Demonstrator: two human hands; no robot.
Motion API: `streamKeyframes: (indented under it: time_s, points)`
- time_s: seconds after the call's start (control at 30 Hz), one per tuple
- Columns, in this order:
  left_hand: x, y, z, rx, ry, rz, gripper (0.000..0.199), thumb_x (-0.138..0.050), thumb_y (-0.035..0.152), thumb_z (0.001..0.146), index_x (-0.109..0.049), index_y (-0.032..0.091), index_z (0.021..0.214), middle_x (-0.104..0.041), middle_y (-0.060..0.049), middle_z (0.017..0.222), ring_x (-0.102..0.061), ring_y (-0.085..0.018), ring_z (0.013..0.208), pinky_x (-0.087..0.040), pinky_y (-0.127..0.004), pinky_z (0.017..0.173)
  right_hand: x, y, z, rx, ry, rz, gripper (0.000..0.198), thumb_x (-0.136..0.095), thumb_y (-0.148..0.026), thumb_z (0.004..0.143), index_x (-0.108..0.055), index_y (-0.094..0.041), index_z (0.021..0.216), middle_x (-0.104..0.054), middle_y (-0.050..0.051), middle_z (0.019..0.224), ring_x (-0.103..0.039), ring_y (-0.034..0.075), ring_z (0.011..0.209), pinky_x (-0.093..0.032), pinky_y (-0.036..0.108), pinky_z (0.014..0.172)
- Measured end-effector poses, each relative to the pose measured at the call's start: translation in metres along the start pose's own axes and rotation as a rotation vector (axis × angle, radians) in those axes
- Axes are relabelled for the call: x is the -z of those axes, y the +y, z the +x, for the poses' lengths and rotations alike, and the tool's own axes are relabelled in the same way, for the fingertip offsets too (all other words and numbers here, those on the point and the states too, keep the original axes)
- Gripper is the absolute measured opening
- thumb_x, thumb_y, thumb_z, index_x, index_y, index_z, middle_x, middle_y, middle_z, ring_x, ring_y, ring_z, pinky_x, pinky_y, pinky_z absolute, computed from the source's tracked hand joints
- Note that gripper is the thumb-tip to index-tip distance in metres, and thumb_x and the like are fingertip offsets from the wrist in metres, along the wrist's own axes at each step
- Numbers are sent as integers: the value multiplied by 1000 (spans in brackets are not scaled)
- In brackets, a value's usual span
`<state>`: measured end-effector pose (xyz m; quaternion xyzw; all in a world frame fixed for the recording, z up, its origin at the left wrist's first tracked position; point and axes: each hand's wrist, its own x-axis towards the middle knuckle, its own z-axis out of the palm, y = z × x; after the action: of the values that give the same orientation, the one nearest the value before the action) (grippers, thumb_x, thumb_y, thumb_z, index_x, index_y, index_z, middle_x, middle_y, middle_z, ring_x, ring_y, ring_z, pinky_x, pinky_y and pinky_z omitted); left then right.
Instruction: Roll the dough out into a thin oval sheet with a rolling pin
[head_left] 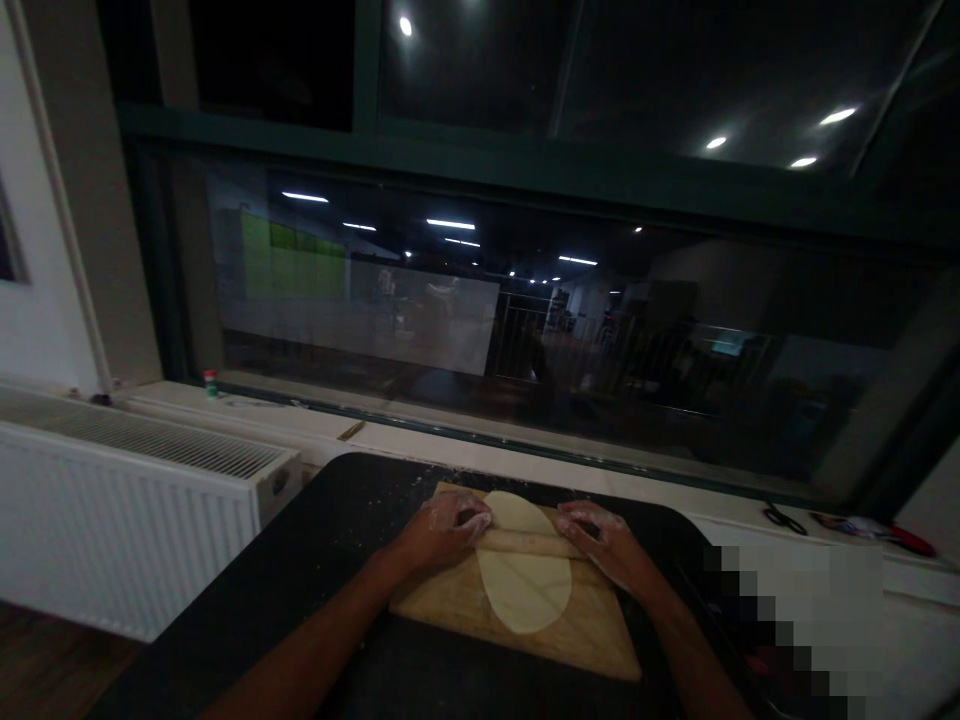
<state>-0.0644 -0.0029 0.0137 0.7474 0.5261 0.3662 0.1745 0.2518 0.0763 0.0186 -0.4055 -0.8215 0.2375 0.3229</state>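
A pale oval sheet of dough (525, 598) lies on a wooden board (600, 630). Across its middle rests a light wooden rolling pin (529, 543), roughly level from left to right. My left hand (448, 523), dusted with flour, curls its fingers round the pin's left end. At the other end my right hand (600, 540) grips the pin in the same way, flour on its fingers too. The palms and both tips of the pin are hidden under the hands. Dough shows beyond the pin and on the near side of it.
The board sits on a black table (337, 560) with flour specks. A windowsill (450, 450) runs behind it, holding a small green-and-white container (211, 383) at left and black scissors (784, 518) at right. A white radiator (127, 520) stands to the left.
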Motion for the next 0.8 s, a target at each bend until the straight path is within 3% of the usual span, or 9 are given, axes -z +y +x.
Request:
streamKeyframes:
  time_s: [0.13,0.27,0.43,0.53,0.63,0.73,0.8]
  points:
    - [4,-7,0,-50,-56,-77,28,-67,42,93,-80,26,111,-80,-4,119,-72,-23,112,-54,-34,102,5,-5,-3,41,-79,-13,37,-69,-58,87,-82,-25,100,-76,10,110,-70,27,108,-55,39,100]
    - [6,-10,-4,-100,-220,-65,44,-84,52,80,-79,27,116,-77,-5,120,-69,-26,114,-53,-35,102,7,-10,-6,-18,-214,36,35,-78,-55,80,-79,-25,99,-72,6,108,-69,24,104,-55,36,97]
    - [8,-3,-7,-145,-323,-17,40,-86,51,80,-78,29,112,-76,-2,115,-70,-24,107,-54,-33,95,8,-14,-9,-116,-320,152,38,-84,-54,72,-73,-22,89,-69,3,91,-65,20,87,-52,32,80]
    - [12,-5,-4,-114,-272,25,38,-82,46,85,-77,25,117,-77,-4,116,-70,-25,109,-54,-34,97,8,-15,-10,-138,-331,169,40,-85,-56,71,-71,-21,87,-66,1,83,-60,18,79,-49,31,73]
    - [18,-12,0,-134,-131,71,32,-71,46,95,-78,24,117,-76,-6,120,-68,-26,117,-52,-37,104,4,-17,-10,-120,-296,115,39,-78,-57,79,-72,-21,91,-66,0,81,-59,18,77,-47,31,70]
    - [18,-18,2,-139,-31,111,33,-54,45,105,-79,23,108,-78,-6,112,-71,-23,108,-55,-34,98,-8,-20,-6,-18,-245,6,36,-67,-57,89,-74,-22,89,-69,4,87,-63,20,83,-51,34,78]
    - [11,-21,2,-141,6,159,36,-47,41,107,-78,23,114,-78,-7,118,-71,-22,114,-54,-35,104,-20,-22,-3,54,-152,-81,40,-53,-56,98,-75,-23,92,-72,7,97,-67,23,94,-53,37,90]
